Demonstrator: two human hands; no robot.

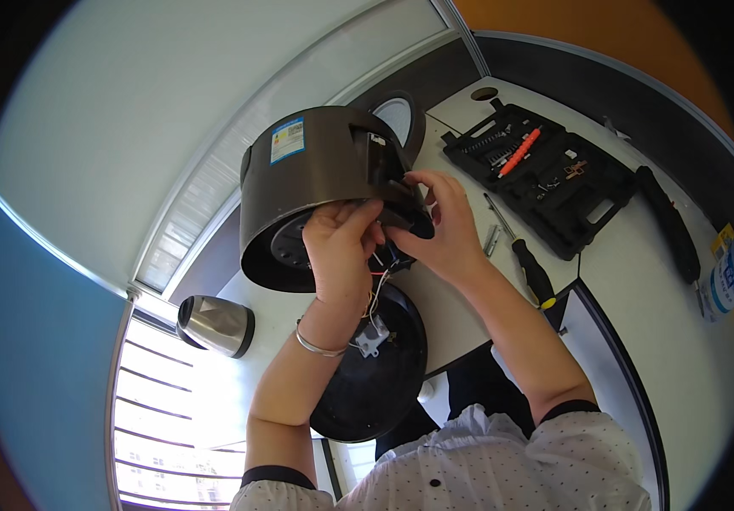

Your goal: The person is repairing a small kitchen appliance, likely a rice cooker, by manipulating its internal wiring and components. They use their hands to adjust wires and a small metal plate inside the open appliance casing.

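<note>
A dark brown, cylindrical metal appliance housing is tilted above the white tabletop, its open end toward the person. The right hand grasps the black, curved plastic side panel on the housing's right, thumb below and fingers above. The left hand is at the housing's lower rim, fingers bent inward; its fingertips are partly hidden, so I cannot tell whether they grip anything.

Thin white wires hang below the housing toward a shiny black, round shallow base, which is partly covered by the left forearm. To the housing's right lie a black-and-yellow-handled screwdriver and, farther off, an open black plastic tool case with an orange-red rod-shaped tool. Left of and below the housing is a silver-and-black metal kettle.
</note>
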